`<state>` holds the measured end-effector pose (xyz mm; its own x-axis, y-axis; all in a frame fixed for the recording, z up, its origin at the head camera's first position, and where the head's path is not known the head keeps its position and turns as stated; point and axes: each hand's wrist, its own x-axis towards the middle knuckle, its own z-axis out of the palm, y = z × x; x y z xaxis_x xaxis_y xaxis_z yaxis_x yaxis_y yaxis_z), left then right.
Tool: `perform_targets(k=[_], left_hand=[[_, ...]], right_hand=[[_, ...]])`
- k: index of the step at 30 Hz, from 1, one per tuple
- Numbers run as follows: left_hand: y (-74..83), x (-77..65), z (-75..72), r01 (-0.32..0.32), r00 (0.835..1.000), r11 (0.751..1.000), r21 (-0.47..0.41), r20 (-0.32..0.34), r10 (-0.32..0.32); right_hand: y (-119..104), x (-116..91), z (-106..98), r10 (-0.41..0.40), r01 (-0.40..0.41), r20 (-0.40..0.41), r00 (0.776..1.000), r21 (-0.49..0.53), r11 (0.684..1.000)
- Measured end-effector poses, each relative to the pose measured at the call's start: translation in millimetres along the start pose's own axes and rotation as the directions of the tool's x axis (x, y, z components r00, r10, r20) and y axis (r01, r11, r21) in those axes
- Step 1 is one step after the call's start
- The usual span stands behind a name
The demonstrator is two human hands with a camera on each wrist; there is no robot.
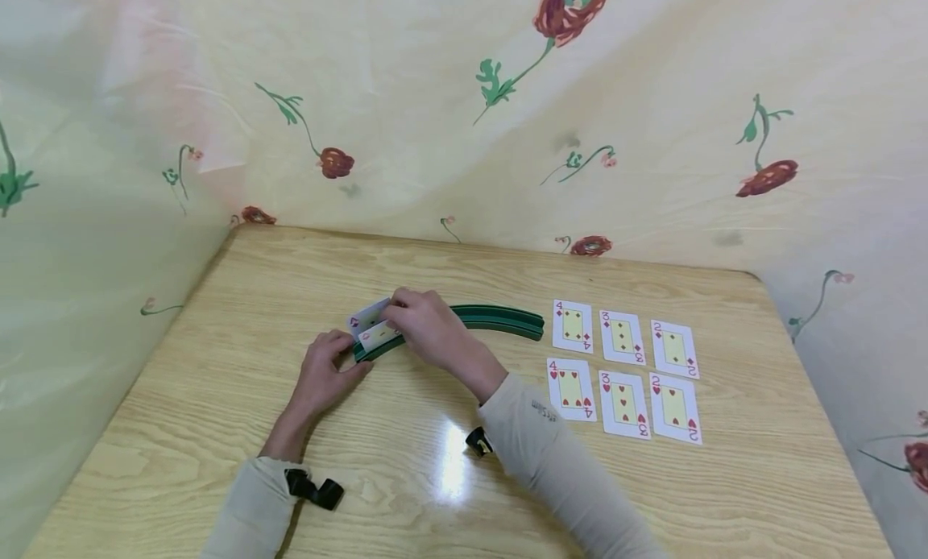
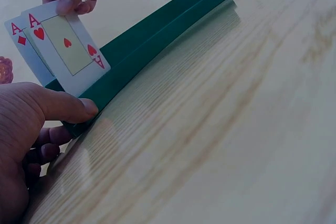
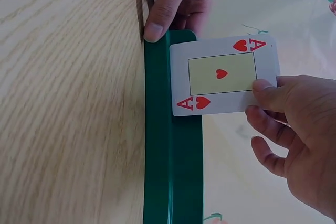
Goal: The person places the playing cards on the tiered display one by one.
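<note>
A curved green card holder lies on the table, and my left hand grips its left end, thumb on the front face. The ace of hearts stands with its lower edge in the holder's front slot. My right hand pinches this card by its upper edge, as the right wrist view shows with the thumb on its face. Behind it, the ace of diamonds stands in the holder, partly covered by the ace of hearts.
To the right lie two rows of face-up cards: the four, three and two of diamonds, above the four, three and two of hearts. A flowered cloth hangs behind the wooden table.
</note>
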<state>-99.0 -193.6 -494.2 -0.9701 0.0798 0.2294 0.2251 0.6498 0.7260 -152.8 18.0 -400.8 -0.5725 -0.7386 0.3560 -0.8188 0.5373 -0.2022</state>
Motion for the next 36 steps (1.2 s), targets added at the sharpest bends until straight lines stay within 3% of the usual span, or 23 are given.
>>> perform_targets(k=[11,19,25,36], left_hand=[[0.7,0.8,-1.0,0.016,1.0,1.0,-0.019,0.012,-0.016],[3.6,0.5,-3.4,-0.013,1.0,1.0,-0.009,-0.005,0.013],[3.9,0.6,-2.9,-0.009,1.0,1.0,-0.011,0.006,0.009],[4.1,1.3,-3.9,-0.006,1.0,1.0,-0.014,0.003,0.006]], right_hand=[[-3,0,-4,0.008,-0.008,0.037,0.999,-0.002,1.0],[-3,1,-2,0.016,-0.018,0.06,0.998,0.036,0.999],[-3,0,-3,0.035,-0.036,0.087,0.996,0.009,0.999],[2,-5,-32,0.015,-0.015,-0.051,0.999,-0.002,1.0]])
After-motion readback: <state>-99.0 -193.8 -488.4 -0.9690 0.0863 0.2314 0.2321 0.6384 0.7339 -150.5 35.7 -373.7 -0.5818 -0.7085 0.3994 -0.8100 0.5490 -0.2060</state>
